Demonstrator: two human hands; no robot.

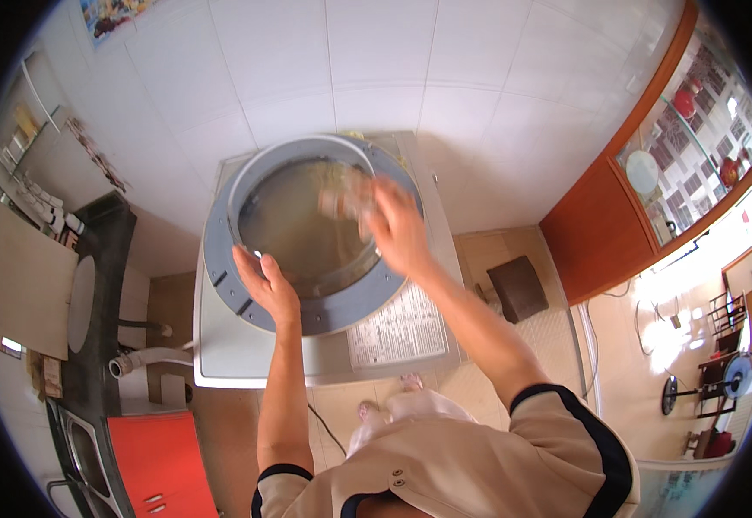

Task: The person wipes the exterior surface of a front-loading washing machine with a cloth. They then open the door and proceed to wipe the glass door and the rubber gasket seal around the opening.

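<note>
A round grey washing machine door (216, 259) with a clear bowl-shaped glass lies on top of a silver appliance (240, 359). The glass (291, 220) looks brownish and murky. My left hand (269, 288) rests at the near left part of the glass rim, its thumb and fingers apart. Over the right side of the glass is my right hand (395, 223), blurred, with its fingers curled round a brownish object (343, 197) too blurred to name. A sheet with printed writing (398, 330) is stuck on the appliance's near right part.
White wall tiles (376, 52) stand behind the appliance. On the left are a dark counter (100, 239), a corrugated hose (146, 357) and a red cabinet (162, 460). To the right stand a dark brown stool (518, 288) and a wooden cabinet (593, 226). A dark cable lies on the floor.
</note>
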